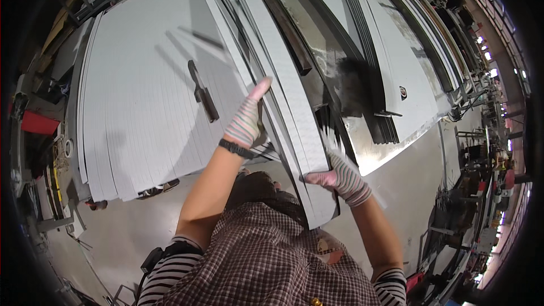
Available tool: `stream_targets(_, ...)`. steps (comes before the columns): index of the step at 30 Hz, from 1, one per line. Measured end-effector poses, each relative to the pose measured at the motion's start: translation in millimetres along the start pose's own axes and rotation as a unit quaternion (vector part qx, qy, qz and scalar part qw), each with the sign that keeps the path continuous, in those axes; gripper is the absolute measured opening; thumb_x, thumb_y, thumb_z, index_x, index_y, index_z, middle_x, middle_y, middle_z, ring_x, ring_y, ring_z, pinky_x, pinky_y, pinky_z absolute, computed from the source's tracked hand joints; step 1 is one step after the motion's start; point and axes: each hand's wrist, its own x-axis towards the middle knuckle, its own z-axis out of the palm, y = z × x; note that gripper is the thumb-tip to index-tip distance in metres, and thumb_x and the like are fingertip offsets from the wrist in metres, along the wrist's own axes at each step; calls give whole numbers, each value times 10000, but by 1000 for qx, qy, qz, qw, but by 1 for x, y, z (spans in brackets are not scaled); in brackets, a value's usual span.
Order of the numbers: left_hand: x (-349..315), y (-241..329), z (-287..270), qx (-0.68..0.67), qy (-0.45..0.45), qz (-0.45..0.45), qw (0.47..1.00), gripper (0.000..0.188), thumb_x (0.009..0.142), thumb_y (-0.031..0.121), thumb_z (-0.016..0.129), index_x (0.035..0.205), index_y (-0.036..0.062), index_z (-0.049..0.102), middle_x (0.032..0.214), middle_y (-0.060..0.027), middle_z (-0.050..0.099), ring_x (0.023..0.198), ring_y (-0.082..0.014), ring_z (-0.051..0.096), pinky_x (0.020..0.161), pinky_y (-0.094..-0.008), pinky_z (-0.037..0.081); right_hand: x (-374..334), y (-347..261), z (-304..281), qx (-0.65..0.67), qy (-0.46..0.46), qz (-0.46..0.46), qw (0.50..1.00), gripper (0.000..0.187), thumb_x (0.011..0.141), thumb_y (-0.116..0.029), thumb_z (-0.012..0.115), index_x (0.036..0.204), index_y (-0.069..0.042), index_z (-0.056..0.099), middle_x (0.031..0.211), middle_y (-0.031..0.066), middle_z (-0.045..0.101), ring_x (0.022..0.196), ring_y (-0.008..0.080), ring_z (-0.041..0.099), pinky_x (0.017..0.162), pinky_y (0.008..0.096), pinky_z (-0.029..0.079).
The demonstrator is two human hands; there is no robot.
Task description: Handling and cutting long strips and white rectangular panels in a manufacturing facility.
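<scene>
Nearest the lens, a checked apron bib (266,249) is filling the lower frame, and above it 2 gloved hands are working on a long pale grey strip (294,107). The right hand (340,178) is gripping the strip's near end, fingers curled around its edge. The left hand (245,119) is lying open along the strip's left side, thumb stretched out, grasping nothing. The strip is running lengthwise away from the person, far end leaning slightly left. Left of the strip, a wide bed of strips (136,107) is already lying side by side, a dark bar (202,90) on top; right of it, loose stacks (385,51) are seemingly waiting, so the work looks roughly midway.
</scene>
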Motion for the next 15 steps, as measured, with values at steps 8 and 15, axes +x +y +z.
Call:
stream_targets(8, 24, 24, -27, -23, 4, -35, 999, 741, 806, 426, 803, 1399, 83, 519, 1328, -102, 601, 1253, -239, 530, 1096, -414, 382, 17, -50, 36, -47, 124, -10, 991, 1133, 581, -345, 981, 1415, 126, 376, 1240, 174, 639, 1118, 221, 633, 985, 320, 502)
stream_targets(15, 40, 91, -26, -80, -70, 27, 994, 637, 804, 349, 801, 1311, 43, 565, 1277, -138, 623, 1170, -297, 617, 1006, -486, 505, 31, -91, 63, -155, 177, -122, 964, 953, 631, -198, 938, 1388, 101, 441, 1164, 129, 637, 1069, 160, 599, 969, 291, 486)
